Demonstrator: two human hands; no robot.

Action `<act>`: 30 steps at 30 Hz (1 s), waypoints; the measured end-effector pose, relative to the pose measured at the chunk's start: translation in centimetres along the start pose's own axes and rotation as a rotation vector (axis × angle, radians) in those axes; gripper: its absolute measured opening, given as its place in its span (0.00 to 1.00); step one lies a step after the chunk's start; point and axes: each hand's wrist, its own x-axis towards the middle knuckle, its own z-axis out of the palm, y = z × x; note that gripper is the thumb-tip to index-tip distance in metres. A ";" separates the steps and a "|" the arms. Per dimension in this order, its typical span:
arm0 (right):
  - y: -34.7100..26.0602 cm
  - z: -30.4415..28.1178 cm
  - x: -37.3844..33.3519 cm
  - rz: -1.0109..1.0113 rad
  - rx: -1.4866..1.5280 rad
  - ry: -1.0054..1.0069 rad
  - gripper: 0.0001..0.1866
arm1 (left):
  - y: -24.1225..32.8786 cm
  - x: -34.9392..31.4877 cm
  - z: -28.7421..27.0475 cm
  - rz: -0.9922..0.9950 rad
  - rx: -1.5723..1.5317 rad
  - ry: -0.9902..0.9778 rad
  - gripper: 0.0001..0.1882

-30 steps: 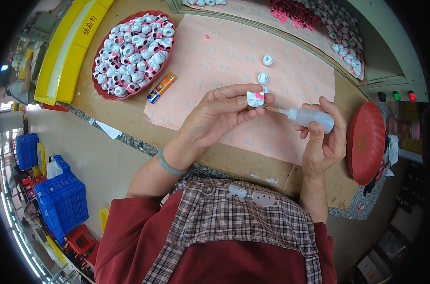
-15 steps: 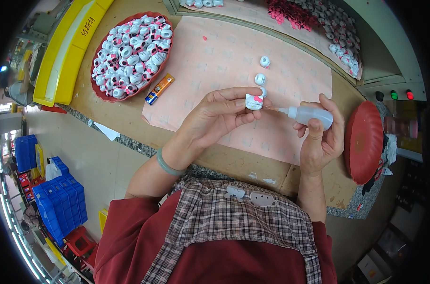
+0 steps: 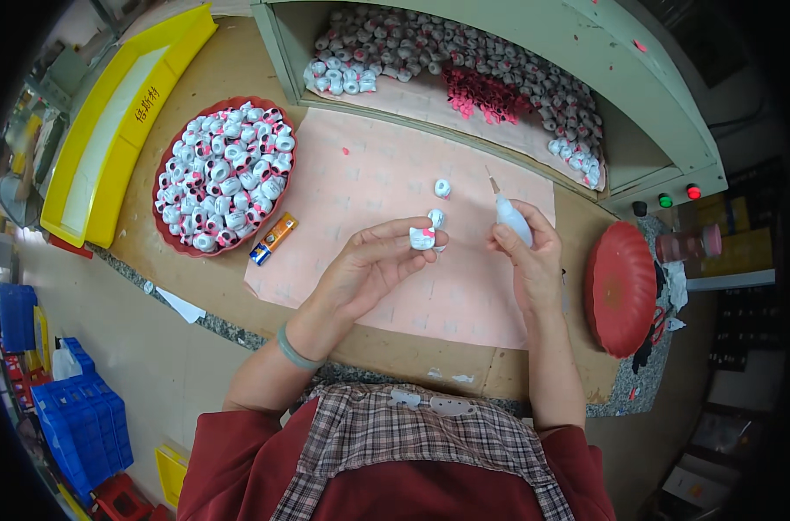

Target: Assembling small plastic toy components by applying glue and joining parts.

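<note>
My left hand pinches a small white cat-shaped head with a pink bow, between thumb and fingers over the pink sheet. To its right, my right hand is wrapped round a translucent squeeze bottle with a thin needle tip. The tip points up and away, apart from the cat head. Just beyond my left fingers, a loose white cat head lies on the sheet, and another white head sits farther back. Part of one more shows behind the held piece.
A red scalloped bowl heaped with cat heads stands left, beside a yellow tray. An orange-and-blue packet lies near it. A green metal cabinet holding more heads and pink pieces is behind. A red dish tilts at right.
The bottle's tip has swung away from the held cat head and now points up. My view has shifted, showing more of the cabinet. My left hand keeps its hold.
</note>
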 end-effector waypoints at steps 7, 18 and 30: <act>0.4 0.4 8.1 -0.020 -0.434 -0.016 0.10 | 0.2 -0.1 -0.4 -0.008 0.042 -0.044 0.17; 2.7 -1.4 17.7 -0.459 -1.176 0.147 0.08 | 0.0 -0.7 -0.4 -0.016 0.032 -0.017 0.16; 1.6 -1.5 18.2 -0.270 -1.281 0.070 0.11 | 0.0 -0.4 -0.6 -0.018 0.051 -0.012 0.16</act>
